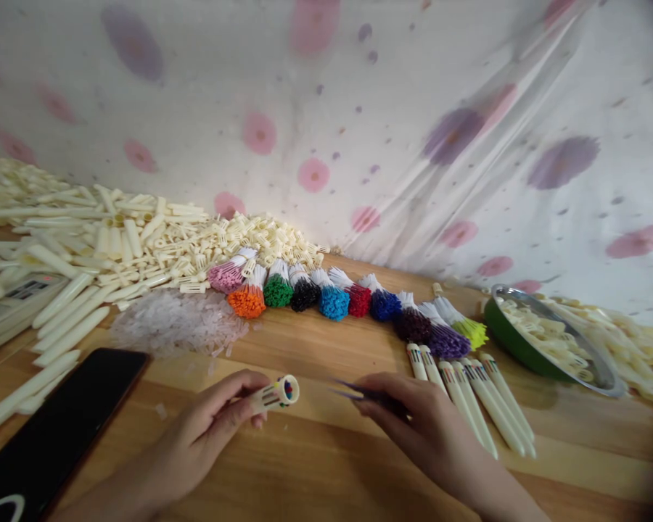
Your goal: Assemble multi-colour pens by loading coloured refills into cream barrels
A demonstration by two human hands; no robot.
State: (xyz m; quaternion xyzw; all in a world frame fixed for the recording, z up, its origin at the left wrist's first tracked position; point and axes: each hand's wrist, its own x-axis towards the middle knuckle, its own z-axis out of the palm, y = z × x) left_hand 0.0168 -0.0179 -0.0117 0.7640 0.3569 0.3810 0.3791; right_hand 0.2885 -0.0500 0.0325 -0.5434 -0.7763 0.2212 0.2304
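Note:
My left hand (220, 413) is closed around a cream multicolour pen barrel (269, 395), its round open end turned to the right. Small coloured pieces show in that opening and along the slots. In my right hand (419, 413) is a pair of dark tweezers (364, 393), tips apart and pointing left toward the pen barrel without touching it. Behind the hands stretches a row of bundled refills with coloured ends, among them orange (247, 301), light blue (334, 303) and yellow-green (471, 332). Several cream pens (484, 406) with coloured sliders lie beside my right hand.
Cream pen parts (114, 225) are heaped at the back left. Clear plastic pieces (177, 322) lie in front of them. A black phone (59, 428) rests at the left. On the right stands a green-sided bowl (514, 344) of cream parts, with a bag (625, 341) beside it.

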